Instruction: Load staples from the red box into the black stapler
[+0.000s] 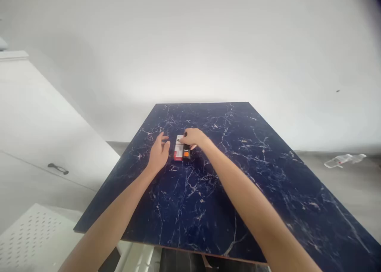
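Observation:
A small white and red box (178, 150) lies on the dark blue marbled table. Right beside it is a small black box with an orange patch (186, 154), partly covered by my right hand (193, 137). The fingers of that hand are closed around the far part of the black box, and the fingertips reach over to the white and red box. To the left of both boxes, my left hand (159, 151) hovers with thumb and fingers apart and nothing in it. What lies beneath my right palm is hidden.
The marbled table (208, 208) stands against a pale wall (196, 46). A white cabinet with a dark handle (58, 169) is on the left, above a white perforated surface (32, 236). A crumpled clear plastic item (344, 160) lies beyond the table on the right.

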Demonstrator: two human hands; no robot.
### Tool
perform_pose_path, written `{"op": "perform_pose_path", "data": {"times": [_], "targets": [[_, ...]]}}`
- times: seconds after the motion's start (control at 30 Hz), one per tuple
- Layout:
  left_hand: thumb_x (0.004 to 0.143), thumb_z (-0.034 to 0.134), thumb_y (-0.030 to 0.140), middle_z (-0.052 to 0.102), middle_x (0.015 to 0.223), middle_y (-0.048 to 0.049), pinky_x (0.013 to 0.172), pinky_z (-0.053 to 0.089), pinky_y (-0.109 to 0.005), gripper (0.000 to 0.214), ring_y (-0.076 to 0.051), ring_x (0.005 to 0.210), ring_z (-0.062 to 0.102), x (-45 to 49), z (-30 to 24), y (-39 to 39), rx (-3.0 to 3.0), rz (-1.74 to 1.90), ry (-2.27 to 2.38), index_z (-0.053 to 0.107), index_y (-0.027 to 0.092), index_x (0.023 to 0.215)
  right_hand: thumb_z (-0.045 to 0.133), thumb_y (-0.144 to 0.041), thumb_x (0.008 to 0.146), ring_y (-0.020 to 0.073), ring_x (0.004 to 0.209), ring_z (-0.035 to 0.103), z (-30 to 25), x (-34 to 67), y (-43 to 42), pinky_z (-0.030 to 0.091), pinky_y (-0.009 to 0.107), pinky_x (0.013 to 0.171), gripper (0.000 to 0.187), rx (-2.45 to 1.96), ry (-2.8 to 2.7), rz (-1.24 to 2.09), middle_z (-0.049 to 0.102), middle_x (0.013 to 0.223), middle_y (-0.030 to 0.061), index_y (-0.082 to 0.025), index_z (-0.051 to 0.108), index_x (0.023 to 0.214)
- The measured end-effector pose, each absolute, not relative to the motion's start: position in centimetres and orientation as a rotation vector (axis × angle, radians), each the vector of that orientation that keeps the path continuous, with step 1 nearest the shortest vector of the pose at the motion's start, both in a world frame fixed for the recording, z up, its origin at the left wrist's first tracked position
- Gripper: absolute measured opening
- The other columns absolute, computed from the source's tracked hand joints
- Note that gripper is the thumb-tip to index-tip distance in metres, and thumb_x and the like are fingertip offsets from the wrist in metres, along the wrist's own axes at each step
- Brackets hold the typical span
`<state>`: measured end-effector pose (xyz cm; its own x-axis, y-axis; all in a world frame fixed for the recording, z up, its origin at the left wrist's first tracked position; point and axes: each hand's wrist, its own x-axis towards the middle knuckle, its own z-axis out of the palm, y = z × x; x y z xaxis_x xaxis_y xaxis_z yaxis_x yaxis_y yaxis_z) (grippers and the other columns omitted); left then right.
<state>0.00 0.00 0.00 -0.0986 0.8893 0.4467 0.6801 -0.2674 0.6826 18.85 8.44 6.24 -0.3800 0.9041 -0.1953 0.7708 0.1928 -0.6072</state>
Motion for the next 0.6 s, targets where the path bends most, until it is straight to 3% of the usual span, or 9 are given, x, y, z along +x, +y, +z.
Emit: {"op": "perform_pose_path", "data": {"times": [0.13,0.23,0.3,0.43,0.6], "targets": [[0.105,0.04,0.037,0.064,0.137,-0.0135,0.11,0.045,-0.051,0.048,-0.03,0.127,0.058,-1.3,-0.1,0.2,1.98,1.359,1.818,0.043,0.02,0.15,0.059,-0.058,0.093,0.0173,0.048,0.069,5.9,12.4,7.7,0.06,0.033,0.068,0.054,-1.534,-2.165,0.992,0.079,0.09,0.0124,-0.008,0.065,0.113],[0.106,0.038,0.037,0.06,0.142,-0.0162,0.115,0.039,-0.054,0.046,-0.032,0.135,0.05,-2.2,-0.2,0.6,2.019,1.374,1.957,0.048,0.018,0.147,0.027,-0.073,0.1,0.0217,0.062,0.074,4.0,12.2,8.5,0.061,0.037,0.073,0.074,-1.525,-2.055,0.969,0.078,0.104,0.0164,-0.012,0.067,0.113],[0.107,0.033,0.038,0.06,0.142,-0.0171,0.117,0.036,-0.054,0.046,-0.032,0.136,0.049,-2.6,-0.4,1.1,2.065,1.285,2.005,0.053,0.016,0.143,0.007,-0.07,0.102,0.0264,0.082,0.077,2.2,13.5,9.4,0.059,0.042,0.083,0.083,-1.514,-1.929,0.904,0.077,0.108,0.0164,-0.016,0.069,0.108],[0.108,0.023,0.039,0.062,0.137,-0.0161,0.114,0.036,-0.056,0.052,-0.034,0.134,0.05,-2.9,-0.8,1.6,2.143,1.094,2.015,0.064,0.019,0.133,0.01,-0.069,0.103,0.026,0.094,0.074,-0.8,16.1,10.8,0.058,0.04,0.088,0.08,-1.268,-1.61,0.977,0.077,0.108,0.0132,-0.018,0.072,0.113],[0.108,0.026,0.044,0.063,0.137,-0.0152,0.11,0.036,-0.06,0.053,-0.04,0.133,0.046,-2.5,-0.4,1.1,2.273,0.961,2.096,0.069,0.022,0.129,0.023,-0.065,0.105,0.026,0.117,0.067,-1.5,16.1,10.7,0.047,0.043,0.107,0.066,-1.046,-1.885,1.026,0.075,0.122,0.0068,-0.026,0.074,0.121]]}}
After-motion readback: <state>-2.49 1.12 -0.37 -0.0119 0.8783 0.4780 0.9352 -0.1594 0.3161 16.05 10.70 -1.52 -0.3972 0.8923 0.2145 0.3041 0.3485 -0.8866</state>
